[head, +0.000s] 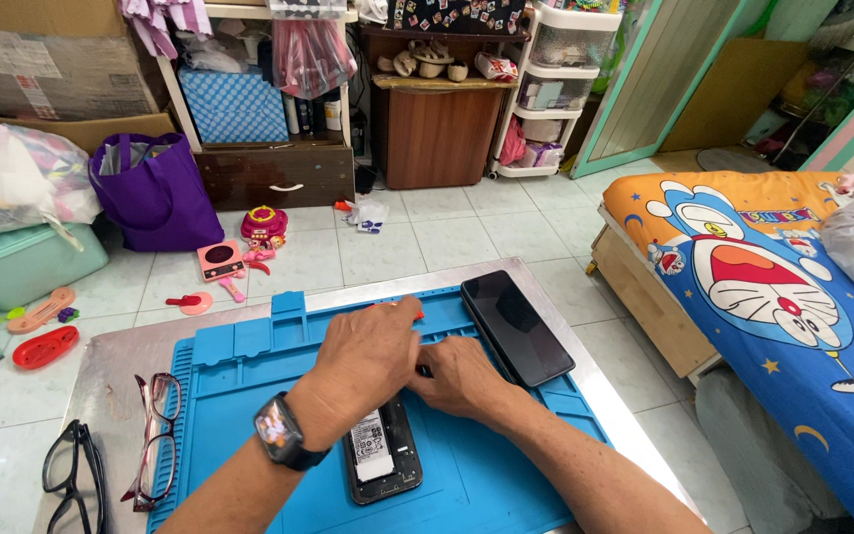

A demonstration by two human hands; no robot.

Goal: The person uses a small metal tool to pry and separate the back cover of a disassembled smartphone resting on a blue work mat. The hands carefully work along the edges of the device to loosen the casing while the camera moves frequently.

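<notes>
Phone [382,451], opened and fragile, is lying under my hands: left [368,354] curled around a red tool, right [462,377] pinching something dark.

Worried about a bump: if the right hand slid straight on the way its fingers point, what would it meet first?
The right hand points left toward the left hand, which it already seems to touch; that comes first, though the overlap hides the exact contact.
</notes>
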